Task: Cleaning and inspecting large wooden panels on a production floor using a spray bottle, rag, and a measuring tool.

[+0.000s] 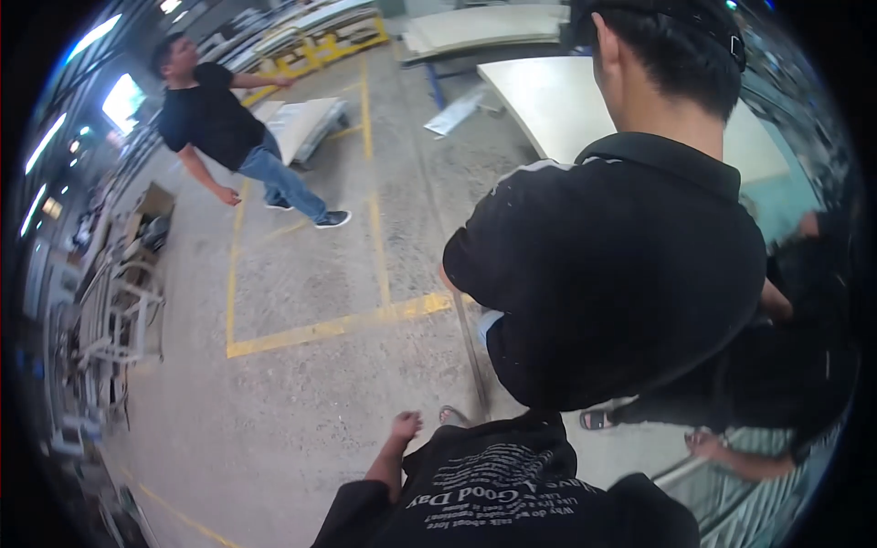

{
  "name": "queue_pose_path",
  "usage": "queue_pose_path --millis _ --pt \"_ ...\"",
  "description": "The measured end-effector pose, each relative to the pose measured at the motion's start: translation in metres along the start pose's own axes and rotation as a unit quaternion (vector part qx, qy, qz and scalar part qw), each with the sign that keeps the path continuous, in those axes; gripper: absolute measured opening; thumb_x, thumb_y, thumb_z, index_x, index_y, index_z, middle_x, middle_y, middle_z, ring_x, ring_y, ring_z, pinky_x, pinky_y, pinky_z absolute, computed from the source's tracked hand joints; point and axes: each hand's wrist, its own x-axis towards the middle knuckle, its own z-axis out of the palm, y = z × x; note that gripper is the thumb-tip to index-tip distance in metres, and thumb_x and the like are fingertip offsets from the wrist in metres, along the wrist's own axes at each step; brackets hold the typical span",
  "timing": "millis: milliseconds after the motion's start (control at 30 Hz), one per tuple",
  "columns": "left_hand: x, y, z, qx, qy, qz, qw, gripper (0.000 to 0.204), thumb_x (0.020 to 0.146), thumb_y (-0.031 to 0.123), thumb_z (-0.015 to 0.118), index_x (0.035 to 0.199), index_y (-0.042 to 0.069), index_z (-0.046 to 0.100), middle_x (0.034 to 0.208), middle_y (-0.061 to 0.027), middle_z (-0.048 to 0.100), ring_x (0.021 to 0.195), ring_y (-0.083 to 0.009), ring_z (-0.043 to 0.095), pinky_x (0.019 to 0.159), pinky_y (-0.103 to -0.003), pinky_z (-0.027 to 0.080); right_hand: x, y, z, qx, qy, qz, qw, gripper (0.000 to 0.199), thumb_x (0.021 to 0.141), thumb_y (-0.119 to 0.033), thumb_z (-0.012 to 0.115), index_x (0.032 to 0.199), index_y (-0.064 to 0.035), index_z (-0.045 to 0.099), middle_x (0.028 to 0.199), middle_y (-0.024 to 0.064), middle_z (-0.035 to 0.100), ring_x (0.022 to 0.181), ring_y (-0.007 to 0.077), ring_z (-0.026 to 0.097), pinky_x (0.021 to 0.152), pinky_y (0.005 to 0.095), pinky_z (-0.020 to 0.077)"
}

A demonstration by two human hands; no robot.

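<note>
Basically, your left hand hangs loose at the left side of your black T-shirt, fingers part-curled and relaxed, nothing visible in it; probably just at rest. Your right hand isn't in view, so can't tell its state. Nearest thing to your left hand is that printed shirt, just beside it; a sandalled foot shows close by, owner unclear.

Capped co-worker in black stands right ahead, back to you, blocking much of the pale board-topped table; its far-left corner shows past their shoulder. Board lies flat, presumably for full support. White sheets lie on the floor off the table's left edge, likely set aside there.

Slatted metal frame runs at your right; the bare hand by its upper edge looks like a second co-worker's, gripping or only resting, can't tell.

Farther left, a low stack of boards sits between yellow floor lines, probably so the walkway stays open. Person in jeans is beside it, arms apart, grip too small to read.
</note>
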Motion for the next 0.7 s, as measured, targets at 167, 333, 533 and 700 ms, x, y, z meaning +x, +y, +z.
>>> queue_pose_path --millis 167,333,533,700 --pt "-0.008 -0.095 -0.162 -0.090 0.074 -0.139 0.983 0.032 0.100 0.035 0.064 0.114 0.006 0.065 0.096 -0.0111 0.074 0.076 -0.0227 0.070 0.060 -0.039 0.053 -0.057 -0.169 0.121 0.051 0.011 0.046 0.998 0.024 0.096 -0.018 0.061 0.074 -0.0076 0.061 0.077 0.0082 0.065 0.076 0.0195 0.065 0.086 0.0343 0.0575" --pt "0.015 -0.104 -0.200 -0.043 0.080 -0.237 0.967 0.034 0.099 0.034 0.062 0.117 0.006 0.062 0.097 -0.0113 0.074 0.073 -0.0222 0.069 0.056 -0.037 0.050 -0.011 -0.275 0.171 0.065 -0.007 0.066 0.996 0.025 0.096 -0.024 0.061 0.079 -0.0067 0.064 0.082 0.0100 0.067 0.079 0.0211 0.067 0.087 0.0364 0.0574" --pt "0.095 0.014 -0.153 -0.106 -0.015 -0.112 0.988 0.040 0.103 0.038 0.059 0.127 0.007 0.059 0.113 -0.0109 0.073 0.092 -0.0235 0.072 0.066 -0.039 0.056 0.113 -0.445 0.213 0.118 -0.056 0.081 0.988 0.030 0.096 -0.032 0.061 0.085 -0.0056 0.068 0.087 0.0122 0.070 0.084 0.0231 0.069 0.088 0.0389 0.0573" --pt "0.162 0.123 -0.148 -0.012 -0.118 -0.099 0.988 0.040 0.105 0.039 0.057 0.127 0.007 0.060 0.114 -0.0111 0.073 0.095 -0.0238 0.072 0.069 -0.039 0.057 0.244 -0.589 0.210 0.178 -0.077 0.089 0.977 0.036 0.097 -0.039 0.061 0.091 -0.0047 0.071 0.091 0.0141 0.072 0.087 0.0247 0.071 0.089 0.0410 0.0572"
